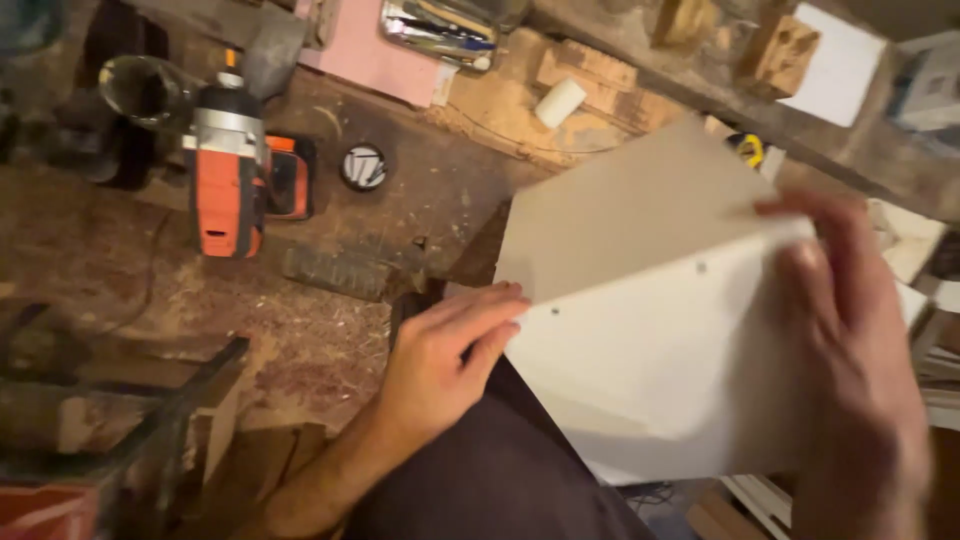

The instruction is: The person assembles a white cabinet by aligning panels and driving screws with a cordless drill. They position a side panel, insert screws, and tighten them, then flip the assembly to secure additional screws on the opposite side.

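Note:
Two white boards joined at a right angle form a corner piece point(650, 320) in front of me, with small screw holes along the joint. My left hand point(445, 360) presses its fingers against the near left edge of the lower board. My right hand point(850, 330), blurred, grips the right end of the joint with fingers over the top edge. The piece is tilted and held above my dark-clothed lap.
A worn wooden workbench point(330, 330) dusted with sawdust lies to the left. On it sit an orange and black cordless drill point(230, 170), a round black lid point(362, 166), a pink sheet point(375, 55), a white cylinder point(560, 102) and wood blocks point(780, 50).

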